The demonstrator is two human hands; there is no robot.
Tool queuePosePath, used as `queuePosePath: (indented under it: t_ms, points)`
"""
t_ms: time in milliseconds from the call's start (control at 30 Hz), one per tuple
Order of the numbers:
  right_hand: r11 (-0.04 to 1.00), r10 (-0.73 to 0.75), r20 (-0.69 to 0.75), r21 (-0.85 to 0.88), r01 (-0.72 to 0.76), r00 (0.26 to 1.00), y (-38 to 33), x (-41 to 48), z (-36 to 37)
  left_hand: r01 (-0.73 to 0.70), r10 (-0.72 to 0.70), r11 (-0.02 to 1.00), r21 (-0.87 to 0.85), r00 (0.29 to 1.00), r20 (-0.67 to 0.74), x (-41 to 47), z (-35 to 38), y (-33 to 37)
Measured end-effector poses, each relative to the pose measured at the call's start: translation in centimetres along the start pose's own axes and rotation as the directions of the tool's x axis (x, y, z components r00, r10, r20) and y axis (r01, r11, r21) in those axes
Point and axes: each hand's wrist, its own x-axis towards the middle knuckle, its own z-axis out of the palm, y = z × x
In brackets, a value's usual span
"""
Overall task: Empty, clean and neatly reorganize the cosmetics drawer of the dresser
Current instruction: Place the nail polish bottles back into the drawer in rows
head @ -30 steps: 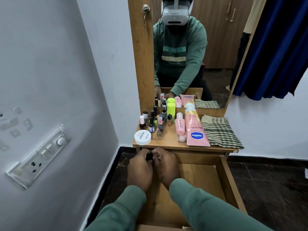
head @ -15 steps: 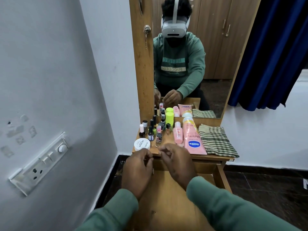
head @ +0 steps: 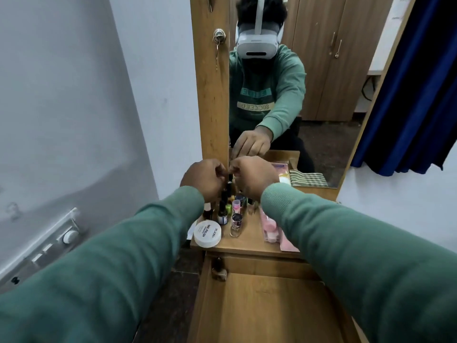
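Dresser top [head: 247,243] carries the nail-polish bottles [head: 236,220]; drawer [head: 267,305] looks nearly emptied. Left hand [head: 204,180] and right hand [head: 253,175] pinch something small, possibly a bottle.

The wooden dresser top [head: 249,243] carries small bottles [head: 236,220], a white jar [head: 207,233], pink tubes [head: 270,227] and a checked cloth [head: 308,178].

The dresser top [head: 249,246] and open drawer [head: 267,305] are smooth, light-brown wood. The round jar [head: 207,233] looks like white matt plastic. Small bottles [head: 236,222] are glossy glass. The folded checked cloth [head: 308,179] is woven.
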Motion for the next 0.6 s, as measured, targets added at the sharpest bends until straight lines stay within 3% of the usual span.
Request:
queuePosePath:
  t_ms: [167, 333, 467, 600]
  points:
    - [0.992, -0.028, -0.003, -0.121, 0.027, 1.000, 0.1, 1.2, 2.7, 0.017, -0.026, 0.992, 0.122, 0.997, 0.078, 1.4, 1.1, -1.0]
    - [1.000, 0.021, -0.031, -0.016, -0.022, 0.999, 0.3, 1.7, 3.0, 0.000, -0.003, 0.998, 0.055, 0.998, 0.055, 1.4, 1.4, -1.2]
    - [0.990, 0.088, -0.110, 0.120, -0.075, 0.990, 0.0, 1.7, 1.5, -0.033, 0.031, 0.999, -0.039, 0.998, -0.049, 1.0, 0.5, -0.1]
    - [0.973, 0.083, -0.236, 0.229, -0.028, 0.968, -1.1, 1.0, -2.5, -0.101, 0.080, 0.990, -0.095, 0.976, -0.201, 0.1, -2.5, 2.7]
